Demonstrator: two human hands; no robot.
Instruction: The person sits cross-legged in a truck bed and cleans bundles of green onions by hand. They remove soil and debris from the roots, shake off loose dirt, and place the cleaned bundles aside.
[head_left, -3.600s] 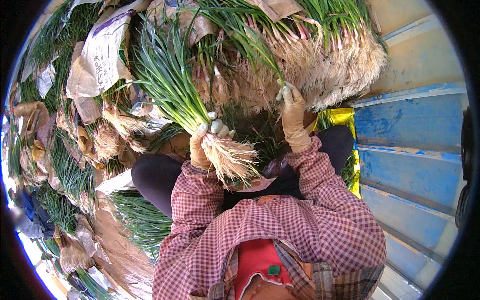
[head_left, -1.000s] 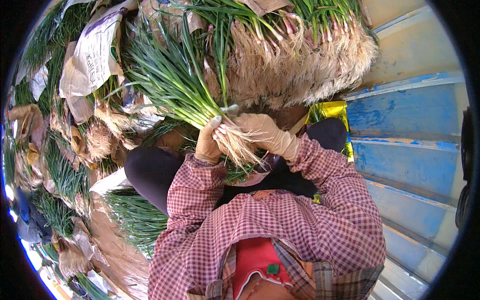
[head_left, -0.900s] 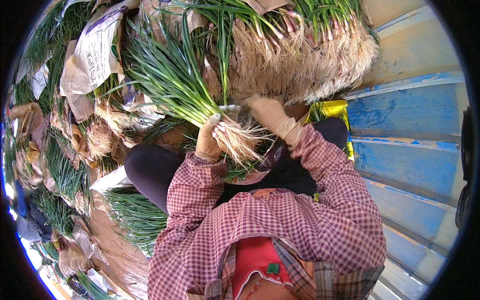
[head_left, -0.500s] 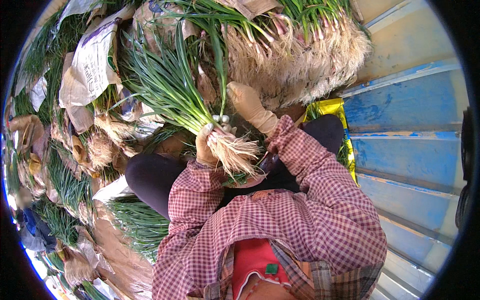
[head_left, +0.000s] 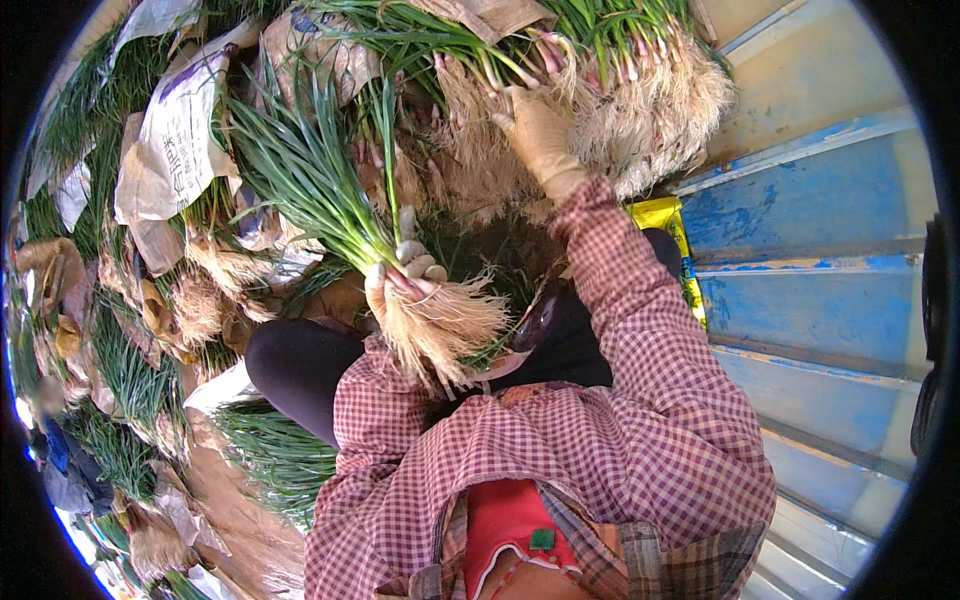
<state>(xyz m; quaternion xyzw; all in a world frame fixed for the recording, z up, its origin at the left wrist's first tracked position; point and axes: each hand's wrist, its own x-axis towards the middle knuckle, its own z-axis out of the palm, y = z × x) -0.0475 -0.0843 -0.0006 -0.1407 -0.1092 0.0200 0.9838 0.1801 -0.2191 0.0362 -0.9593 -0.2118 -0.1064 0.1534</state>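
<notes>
My gloved left hand (head_left: 417,262) is wrapped round the lower stems of a bunch of green garlic (head_left: 335,205). Its long green leaves fan up and to the left, and its pale roots (head_left: 440,325) hang out below the hand toward my lap. My right hand (head_left: 541,135), in a tan glove, is stretched out to the near edge of a large heap of green garlic (head_left: 650,100). Thumb and forefinger stand apart beside the pinkish stem ends there, with nothing visibly held. Its other fingers are partly hidden behind the hand.
Several more bundles (head_left: 130,360) lie to the left among sacks, one a white printed sack (head_left: 175,150). Leaves (head_left: 275,450) lie beside my left knee. A yellow packet (head_left: 660,215) is by my right knee. Blue and cream ribbed metal panels (head_left: 810,220) run along the right.
My right hand has moved away from the bunch, up and to the right, to the heap. The left hand has shifted slightly left with the bunch, its roots turning further downward.
</notes>
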